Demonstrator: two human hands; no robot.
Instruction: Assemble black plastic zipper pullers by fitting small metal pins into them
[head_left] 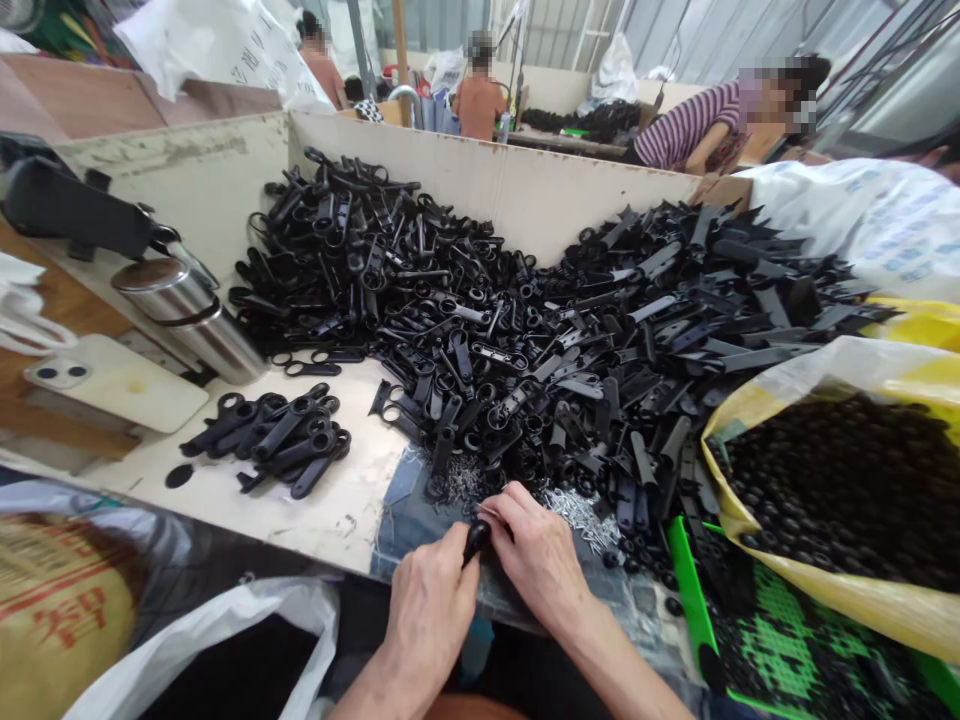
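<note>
My left hand (435, 590) is closed around a black plastic part (476, 541) with a rounded end, near the bench's front edge. Close against it, my right hand (536, 550) pinches with thumb and forefinger; something thin and pale shows at the fingertips, too small to name. Just behind my hands lie a heap of small metal pins (463, 478) and, to the right, a heap of longer silvery pins (585, 515). Beyond them rises a big pile of black plastic parts with ring ends (375, 260), beside flat black tapered pieces (675, 290).
Left of my hands sits a small group of black parts (277, 435), near a phone (112, 385) and a steel flask (195, 315). On the right are a yellow sack (724, 440) of small black pieces and a green tray (690, 585). Several people work behind the bench wall.
</note>
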